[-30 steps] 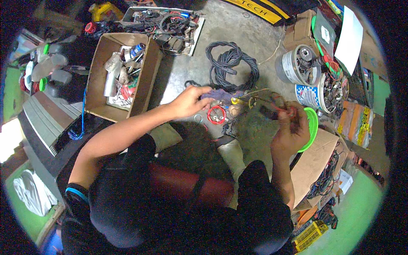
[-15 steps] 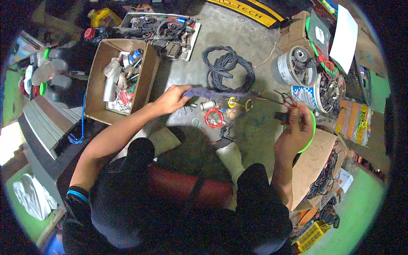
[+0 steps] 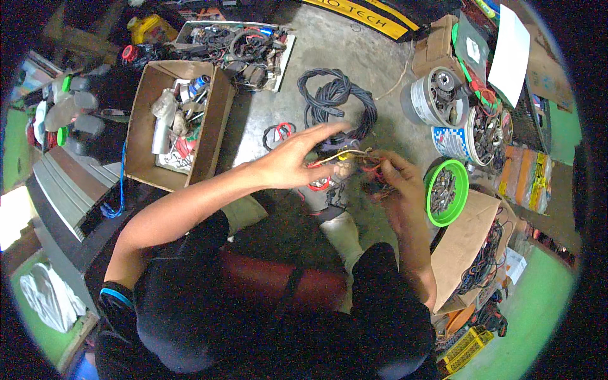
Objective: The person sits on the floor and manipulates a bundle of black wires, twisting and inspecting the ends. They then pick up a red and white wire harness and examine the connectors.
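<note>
My left hand (image 3: 292, 159) reaches over the floor, its thumb and fingers stretched apart around a dark purplish wire bundle (image 3: 330, 145). A pale yellowish wire (image 3: 347, 154) runs from the gap between its fingers toward my right hand (image 3: 404, 183). That hand is closed, pinching a tangle of thin wires (image 3: 370, 163), some of them red; its finger detail is partly blurred. Just beyond my hands lies a thick coil of black cable (image 3: 342, 101). Below my left fingers, a red ring (image 3: 320, 183) and small dark parts sit on the floor, partly covered.
A cardboard box (image 3: 218, 126) of cans and bags stands left, behind it a tray of dark parts (image 3: 278, 73). On the right are a green bowl (image 3: 465, 187) of small metal pieces, a clear tub (image 3: 415, 104), a parts bucket (image 3: 449, 144) and a cardboard box (image 3: 462, 247) of wires.
Both hands have come together: the left moved right, the right moved left and away from the green bowl. The stretched wire bundle is now bunched between them. A dark red-and-black wire loop shows beside my left hand.
</note>
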### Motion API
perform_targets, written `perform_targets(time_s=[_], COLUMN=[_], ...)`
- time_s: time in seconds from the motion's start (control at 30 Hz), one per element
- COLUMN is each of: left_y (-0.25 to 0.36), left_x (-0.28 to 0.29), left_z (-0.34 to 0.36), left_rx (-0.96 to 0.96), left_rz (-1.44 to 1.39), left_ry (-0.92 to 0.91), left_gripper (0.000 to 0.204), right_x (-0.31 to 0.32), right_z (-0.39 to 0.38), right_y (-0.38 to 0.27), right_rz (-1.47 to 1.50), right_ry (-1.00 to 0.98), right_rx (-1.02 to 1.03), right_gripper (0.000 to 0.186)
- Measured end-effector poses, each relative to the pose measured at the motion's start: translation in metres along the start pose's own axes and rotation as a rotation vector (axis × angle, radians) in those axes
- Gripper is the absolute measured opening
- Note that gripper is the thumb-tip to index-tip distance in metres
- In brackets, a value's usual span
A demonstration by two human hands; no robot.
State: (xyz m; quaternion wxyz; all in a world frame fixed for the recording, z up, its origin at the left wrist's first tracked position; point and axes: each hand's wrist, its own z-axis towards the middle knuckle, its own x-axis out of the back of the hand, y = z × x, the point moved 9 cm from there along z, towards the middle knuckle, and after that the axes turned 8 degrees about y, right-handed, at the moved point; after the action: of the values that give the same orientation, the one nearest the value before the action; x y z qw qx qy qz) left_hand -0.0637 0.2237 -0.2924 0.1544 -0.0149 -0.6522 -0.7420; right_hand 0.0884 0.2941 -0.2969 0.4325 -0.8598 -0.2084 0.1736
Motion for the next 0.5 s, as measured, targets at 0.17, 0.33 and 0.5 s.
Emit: perform_targets(time_s=[0.17,0.33,0.5], left_y=[-0.014,-0.01,-0.009], left_x=[-0.011,-0.003,-0.005], left_z=[-0.012,-0.012,-0.018], left_rx=[0.165,0.186,0.51], left_rz=[-0.143,-0.222,-0.332], left_ry=[-0.064,0.0,-0.039], left_gripper=[0.028,0.021,0.017], right_x=[-0.012,-0.011,-0.01], right_z=[-0.003,-0.007,-0.006], right_y=[-0.014,-0.022,-0.025], right_rz=[-0.215,-0.338,-0.42], right_ry=[-0.091,-0.019,0.028], right_rx=[0.239,0.313,0.386], right_gripper=[0.031,0.026,0.027])
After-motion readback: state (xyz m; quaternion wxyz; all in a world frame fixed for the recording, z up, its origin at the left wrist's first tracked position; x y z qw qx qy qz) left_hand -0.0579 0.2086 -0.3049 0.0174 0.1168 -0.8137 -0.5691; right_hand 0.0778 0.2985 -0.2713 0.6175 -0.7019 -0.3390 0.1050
